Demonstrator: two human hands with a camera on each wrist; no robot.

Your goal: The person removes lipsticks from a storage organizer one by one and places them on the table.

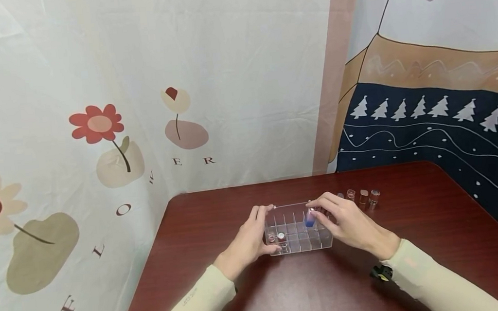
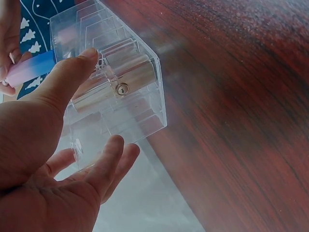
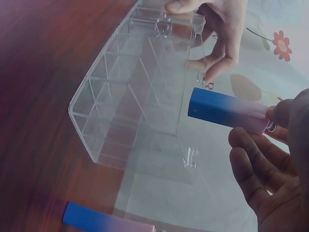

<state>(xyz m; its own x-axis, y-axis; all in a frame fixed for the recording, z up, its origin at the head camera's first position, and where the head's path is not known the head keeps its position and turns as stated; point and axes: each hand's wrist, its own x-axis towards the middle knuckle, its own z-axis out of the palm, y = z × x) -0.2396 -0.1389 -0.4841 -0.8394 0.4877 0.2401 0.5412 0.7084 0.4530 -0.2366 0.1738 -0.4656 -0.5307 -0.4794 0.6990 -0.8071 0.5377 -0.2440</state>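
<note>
My left hand (image 1: 247,236) grips the left end of a clear divided organizer (image 1: 300,243), its thumb at the front and fingers toward the back. In the left wrist view, two clear tubes with metallic parts (image 2: 123,89) sit in compartments by that thumb. My right hand (image 1: 352,220) pinches a square blue-and-pink lipstick tube (image 3: 227,110) by its pink end. The tube is tilted, blue end down, above the organizer's right half in the head view. A second blue-and-pink tube (image 3: 108,220) shows at the lower edge of the right wrist view.
Several small tubes (image 1: 363,196) stand on the dark red table (image 1: 201,218) behind my right hand, partly hidden by it. A printed curtain (image 1: 249,102) hangs along the table's back edge. A dark wristband (image 1: 381,273) is at my right cuff.
</note>
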